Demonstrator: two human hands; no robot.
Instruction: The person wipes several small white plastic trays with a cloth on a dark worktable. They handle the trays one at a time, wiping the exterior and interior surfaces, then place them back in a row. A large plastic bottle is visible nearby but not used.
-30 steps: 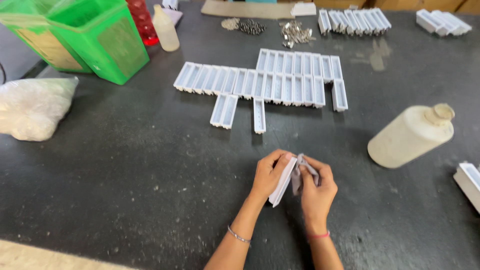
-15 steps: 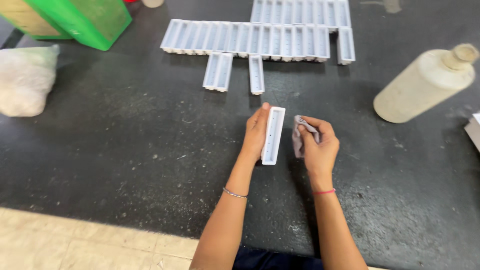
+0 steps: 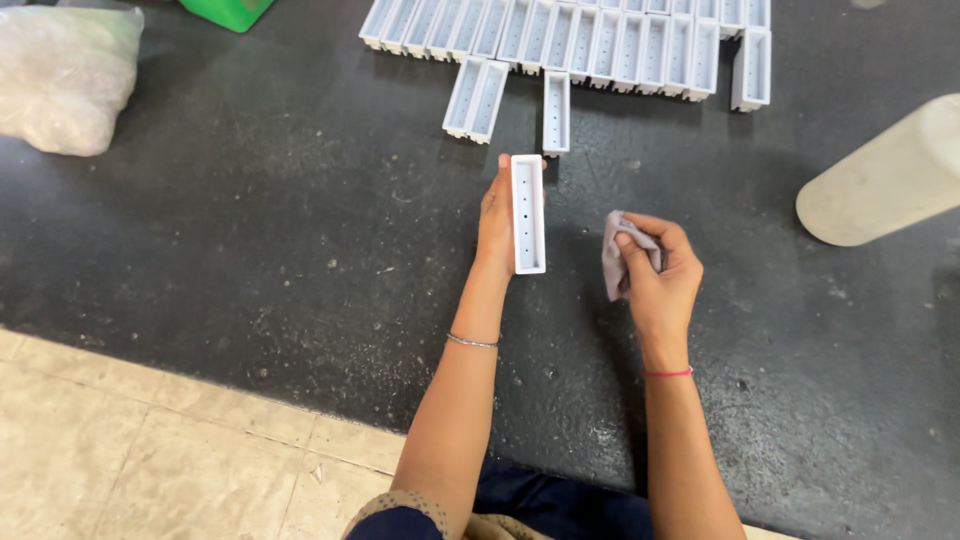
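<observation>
Fingers [image 3: 493, 205] around white tray [image 3: 528, 213], others [image 3: 640, 250] clutching cloth [image 3: 614, 268], above speckled black mat [image 3: 250, 230].

Both forearms are bare, with no sleeves in view. The left hand [image 3: 493, 222] has 1 thin silver bracelet [image 3: 471, 342] at its wrist. The right hand [image 3: 660, 275] has 1 thin red thread band [image 3: 667, 373] at its wrist. Dark blue trousers [image 3: 560, 505] show below.

Clear plastic bag [image 3: 62, 78] of white stuff, top left on dark floor, no labels, signs, screens
</observation>
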